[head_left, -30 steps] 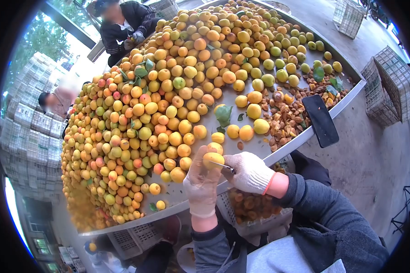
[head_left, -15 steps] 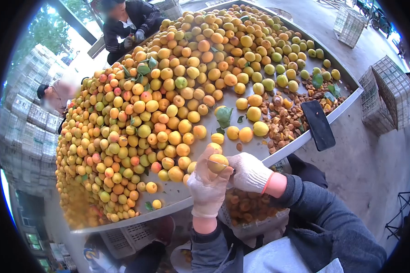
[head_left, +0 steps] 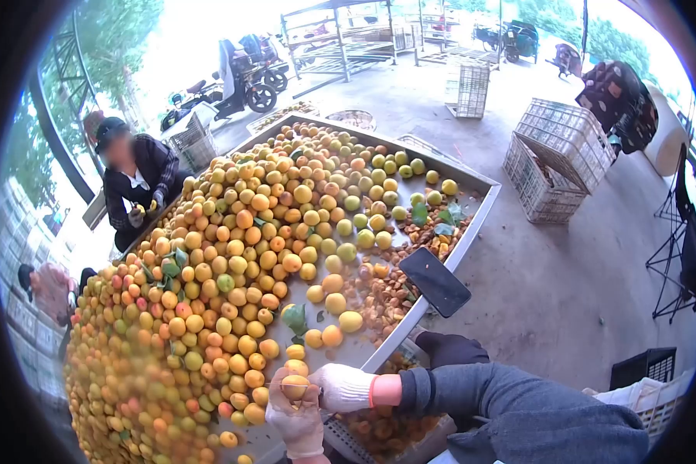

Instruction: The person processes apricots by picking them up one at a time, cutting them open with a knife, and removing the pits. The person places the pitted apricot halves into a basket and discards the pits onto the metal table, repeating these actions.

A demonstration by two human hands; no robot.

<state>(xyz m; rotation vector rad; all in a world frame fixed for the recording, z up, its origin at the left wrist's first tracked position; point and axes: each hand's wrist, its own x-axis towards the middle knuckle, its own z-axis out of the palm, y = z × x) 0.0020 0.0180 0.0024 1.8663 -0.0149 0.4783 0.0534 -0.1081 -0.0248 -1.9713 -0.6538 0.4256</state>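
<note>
My left hand [head_left: 295,424], in a pale work glove, holds a yellow-orange apricot [head_left: 295,387] at the front edge of the metal table. Against it, my right hand [head_left: 348,387], in a white knit glove, is closed on a small knife, mostly hidden by the fingers. A large heap of apricots [head_left: 216,290] spreads over the table [head_left: 478,203]. Several loose apricots and a green leaf [head_left: 295,318] lie just beyond my hands. Below the edge, a crate holds opened apricots [head_left: 387,430].
A black phone [head_left: 435,281] lies on the table's right rim, beside brown pits and scraps [head_left: 388,300]. White plastic crates [head_left: 553,158] stand on the floor to the right. A gloved co-worker [head_left: 135,182] stands at the far left side; another person [head_left: 50,290] is behind.
My view has swung up and to the right, showing more floor and parked scooters. Both hands stay together at the apricot; the knife blade seen across it earlier no longer shows clearly.
</note>
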